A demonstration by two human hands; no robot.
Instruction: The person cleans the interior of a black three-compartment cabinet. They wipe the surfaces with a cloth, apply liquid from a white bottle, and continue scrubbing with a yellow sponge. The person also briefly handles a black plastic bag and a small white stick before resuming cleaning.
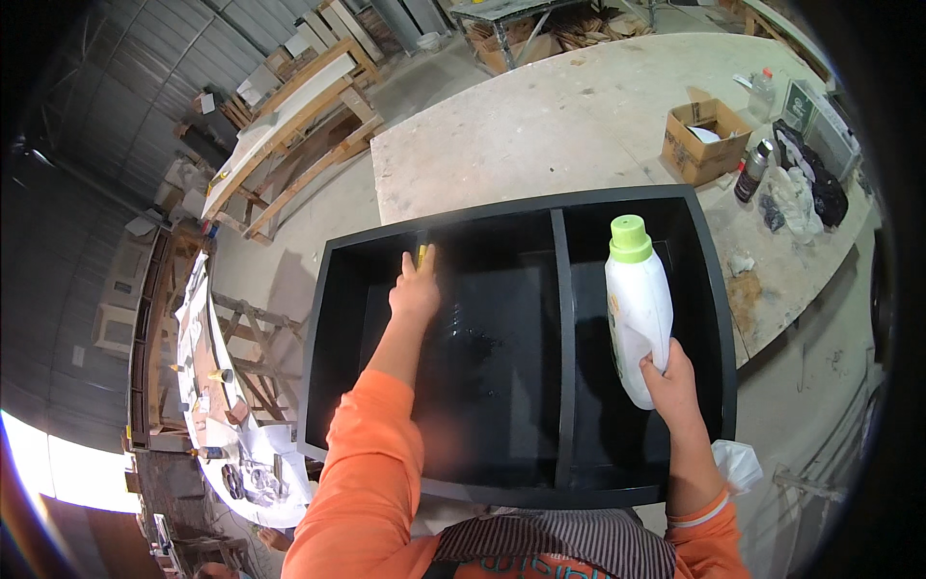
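A black open-topped box [511, 206], like a cabinet carcass, lies in front of me, split by an upright divider [562, 357] into a wide left part and a narrow right one. My left hand [415, 291] reaches into the wide part near its far wall, closed on a small yellow object [422, 255] mostly hidden by the fingers. Small wet-looking spots show on the dark bottom beside it. Over the narrow part, my right hand [669, 379] grips a white plastic bottle [640, 304] by its handle; the bottle stands nearly upright with its light-green cap [630, 238] on.
A pale worktable [540, 125] extends beyond the box. On its right are a cardboard box [707, 145], a dark spray can [753, 172], plastic bags [799, 205] and a clear bottle [762, 94]. A wooden bench [289, 125] stands far left, a cluttered table [217, 386] nearer left.
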